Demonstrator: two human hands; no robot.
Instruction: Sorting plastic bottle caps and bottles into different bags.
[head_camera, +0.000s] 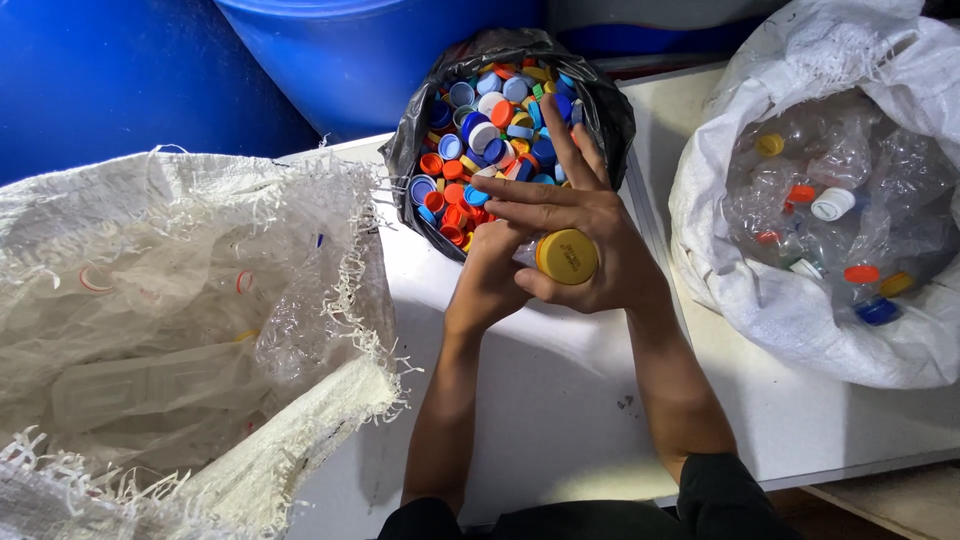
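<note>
In the middle of the frame, the right hand (585, 245) pinches a yellow cap (567, 256) between thumb and fingers. The left hand (490, 275) is tucked under it, closed on something hidden. Both sit near the black bag of caps (500, 130), so caps can drop in. Sacks of clear bottles (830, 200) wait at each side.

At frame centre the right hand (590, 250) gripped a yellow cap (567, 256), with the left hand (490, 280) tucked beneath it. Above them sat a black bag (610, 110) full of coloured caps (490, 130). A white sack (790, 310) of capped clear bottles filled the right, a frayed sack (330, 400) the left.
</note>
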